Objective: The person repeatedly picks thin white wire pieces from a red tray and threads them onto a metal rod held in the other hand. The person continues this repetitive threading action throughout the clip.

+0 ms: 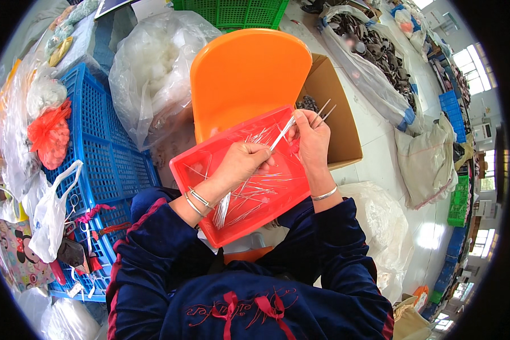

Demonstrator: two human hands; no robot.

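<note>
A shallow red tray (182,167) rests across my lap, holding many loose, thin, silvery-white wire-like strips. Near its left side lies a thicker bunch of the strips (221,212). Over the tray, a slim bundle of white strips (281,134) slants up between my hands. My left hand (239,164) pinches its lower end, fingers closed. My right hand (313,139) is closed round the upper end. Slim pointed metal prongs (325,109) stick out above the right hand; whether they belong to one tool is unclear. Bracelets circle both wrists.
An orange chair (249,73) stands just beyond the tray, with a cardboard box (343,133) to its right. Blue crates (110,153) hung with bags line my left. A clear plastic sack (153,68) stands behind; a green crate (229,12) is farther off.
</note>
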